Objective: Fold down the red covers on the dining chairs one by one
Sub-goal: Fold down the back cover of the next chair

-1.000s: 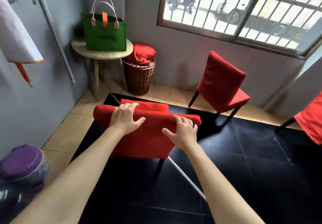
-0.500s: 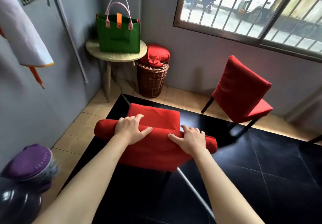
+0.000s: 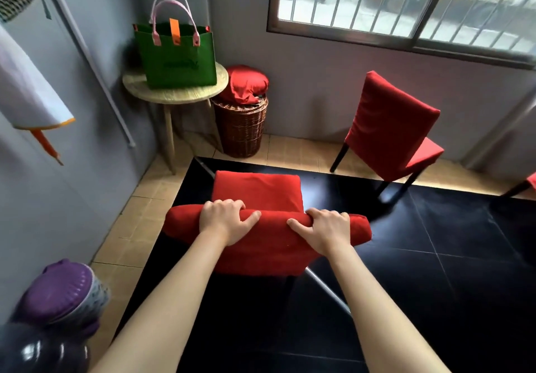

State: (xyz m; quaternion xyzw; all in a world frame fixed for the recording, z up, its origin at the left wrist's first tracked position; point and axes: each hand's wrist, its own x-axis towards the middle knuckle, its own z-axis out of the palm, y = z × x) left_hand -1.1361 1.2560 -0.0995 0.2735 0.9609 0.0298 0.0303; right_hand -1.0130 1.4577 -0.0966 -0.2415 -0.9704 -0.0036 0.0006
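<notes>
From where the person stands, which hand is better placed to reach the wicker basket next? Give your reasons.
Left, probably. Both hands grip the cover roll on the near chair, but the left hand sits on the basket's side, and the right hand would have to cross over.

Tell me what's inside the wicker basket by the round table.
A bundle of red cloth sits heaped above the rim of the wicker basket. Anything beneath that cloth is hidden by it and the woven wall.
</notes>
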